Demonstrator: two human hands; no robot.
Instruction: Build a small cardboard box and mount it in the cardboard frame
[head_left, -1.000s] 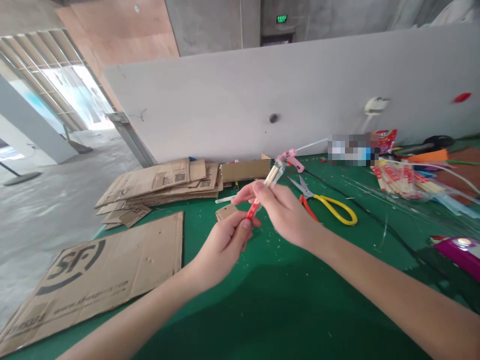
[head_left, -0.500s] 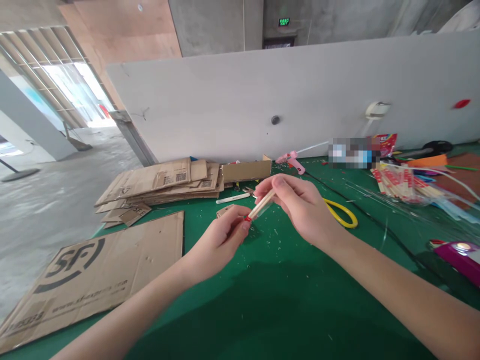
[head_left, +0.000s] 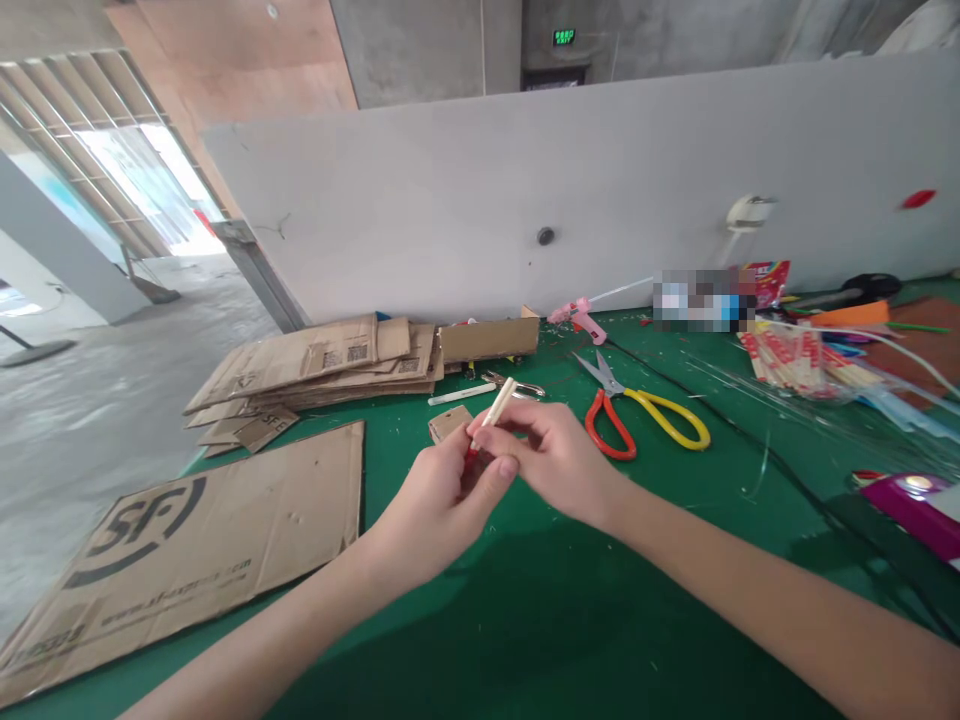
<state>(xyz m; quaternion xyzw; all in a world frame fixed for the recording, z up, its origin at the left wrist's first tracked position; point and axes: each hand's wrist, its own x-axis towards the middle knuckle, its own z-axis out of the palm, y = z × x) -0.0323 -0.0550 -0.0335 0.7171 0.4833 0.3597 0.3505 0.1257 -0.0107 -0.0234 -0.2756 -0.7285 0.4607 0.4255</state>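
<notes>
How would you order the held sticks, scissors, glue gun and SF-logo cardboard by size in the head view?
1. SF-logo cardboard
2. Scissors
3. Unsure: pink glue gun and held sticks, the latter partly hidden

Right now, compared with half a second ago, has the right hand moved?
Yes: the right hand has moved left, away from the scissors it partly covered.

Couple of slim, pale wooden sticks (head_left: 497, 402), pretty much chopsticks, snug side by side with bare ends poking up toward roughly 1 o'clock. Lower part's mostly hidden between the left hand (head_left: 429, 508) and right hand (head_left: 564, 458), with a bit of red wrapper (head_left: 471, 456) peeking out around 7 o'clock.
</notes>
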